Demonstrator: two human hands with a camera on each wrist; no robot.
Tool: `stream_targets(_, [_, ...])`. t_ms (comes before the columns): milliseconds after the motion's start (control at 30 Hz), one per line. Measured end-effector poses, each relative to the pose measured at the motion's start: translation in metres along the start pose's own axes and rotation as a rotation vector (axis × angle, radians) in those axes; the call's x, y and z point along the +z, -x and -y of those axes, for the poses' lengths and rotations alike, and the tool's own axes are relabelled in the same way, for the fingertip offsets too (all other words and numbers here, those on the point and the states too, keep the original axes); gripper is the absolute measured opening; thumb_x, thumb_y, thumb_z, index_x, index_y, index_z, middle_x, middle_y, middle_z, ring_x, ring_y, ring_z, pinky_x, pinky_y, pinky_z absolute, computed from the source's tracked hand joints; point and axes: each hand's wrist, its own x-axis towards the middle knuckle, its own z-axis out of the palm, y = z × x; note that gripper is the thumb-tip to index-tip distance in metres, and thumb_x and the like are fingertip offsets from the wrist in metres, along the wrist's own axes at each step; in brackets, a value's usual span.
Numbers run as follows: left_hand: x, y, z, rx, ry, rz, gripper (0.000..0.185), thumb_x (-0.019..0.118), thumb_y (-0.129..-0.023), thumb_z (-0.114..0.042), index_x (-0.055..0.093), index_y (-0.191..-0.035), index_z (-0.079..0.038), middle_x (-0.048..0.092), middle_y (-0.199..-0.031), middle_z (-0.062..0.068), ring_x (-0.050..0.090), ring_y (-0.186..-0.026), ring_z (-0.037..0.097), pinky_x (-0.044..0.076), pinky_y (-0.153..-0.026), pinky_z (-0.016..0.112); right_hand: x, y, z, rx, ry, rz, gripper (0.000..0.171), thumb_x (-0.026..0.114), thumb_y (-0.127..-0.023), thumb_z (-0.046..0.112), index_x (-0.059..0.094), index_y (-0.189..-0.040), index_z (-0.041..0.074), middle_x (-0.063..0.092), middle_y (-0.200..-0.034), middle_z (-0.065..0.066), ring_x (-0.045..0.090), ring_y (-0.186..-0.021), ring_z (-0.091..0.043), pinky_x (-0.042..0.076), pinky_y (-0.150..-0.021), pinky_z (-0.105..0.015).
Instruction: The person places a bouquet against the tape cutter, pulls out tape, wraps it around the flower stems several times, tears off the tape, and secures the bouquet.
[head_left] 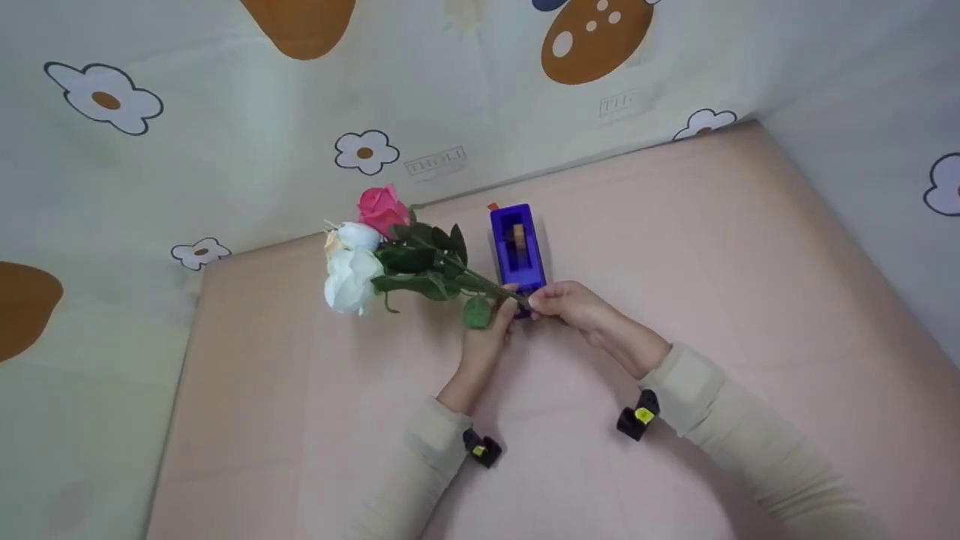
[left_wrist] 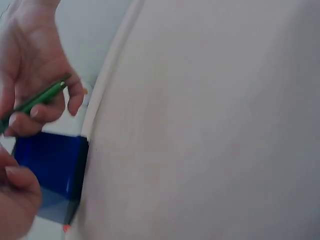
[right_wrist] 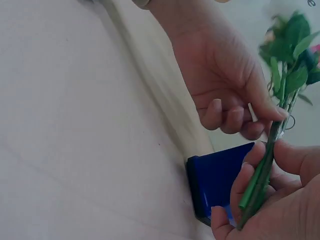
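Observation:
A bunch of artificial flowers (head_left: 427, 262), with pink, white and cream blooms and green leaves, lies tilted across both hands in the head view. The left hand (head_left: 486, 337) pinches its stems between thumb and fingers. Nearer the cut ends, the right hand (head_left: 577, 306) grips the same stems (right_wrist: 260, 182), its thumb against them in the right wrist view. A small clear loop, perhaps tape, shows beside the left thumb there. Just beyond the hands stands a blue tape dispenser (head_left: 531, 276), its near end partly hidden by fingers and stems.
A pale pink cloth covers the table (head_left: 360, 420). Behind it hangs a light curtain (head_left: 495, 97) printed with flowers and brown shapes. A small orange piece (head_left: 493, 206) shows at the dispenser's far end. Black camera mounts (head_left: 637, 416) sit at both wrists.

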Motion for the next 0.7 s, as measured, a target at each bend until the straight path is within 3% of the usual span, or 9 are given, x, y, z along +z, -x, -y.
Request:
stream_targets(133, [0.014,0.006,-0.006,-0.141,0.184,-0.143,0.025,0.056,-0.091,-0.015,0.059,-0.108,0.004,0.052,-0.069,0.002,0.042,-0.054,0.007,0.033,-0.048,0.018,0.006,0.000,-0.003,-0.024,0.046,-0.056,0.013,0.054,-0.092,0.011,0.062,-0.084,0.004,0.057,-0.068,0.007,0.054,-0.078,-0.012,0.041,-0.089,-0.040])
stream_targets(300, [0.025,0.009,-0.010,-0.196,0.301,-0.271,0.017,0.054,-0.092,-0.017,0.056,-0.098,-0.001,0.049,-0.065,-0.002,0.042,-0.056,0.007,0.034,-0.051,0.018,0.010,0.002,-0.004,-0.101,0.120,-0.081,0.019,0.056,-0.091,0.012,0.062,-0.092,-0.006,0.059,-0.073,0.003,0.054,-0.079,-0.013,0.044,-0.087,-0.040])
stream_targets(567, [0.033,0.014,-0.004,-0.273,0.386,-0.304,0.020,0.042,-0.098,-0.017,0.046,-0.110,-0.002,0.045,-0.070,-0.003,0.042,-0.066,0.007,0.033,-0.061,0.019,0.005,0.001,-0.005,-0.170,0.377,-0.010,0.027,0.055,-0.092,0.019,0.064,-0.102,-0.005,0.064,-0.099,-0.014,0.055,-0.088,-0.017,0.044,-0.079,-0.029])
stream_targets(700, [0.036,0.014,-0.001,-0.261,0.447,-0.287,0.018,0.039,-0.099,-0.015,0.044,-0.111,-0.002,0.046,-0.075,-0.004,0.042,-0.068,0.007,0.033,-0.063,0.019,0.004,-0.001,-0.007,-0.175,0.408,-0.062,0.023,0.059,-0.090,0.020,0.067,-0.096,-0.001,0.065,-0.094,-0.010,0.053,-0.082,-0.014,0.043,-0.072,-0.024])
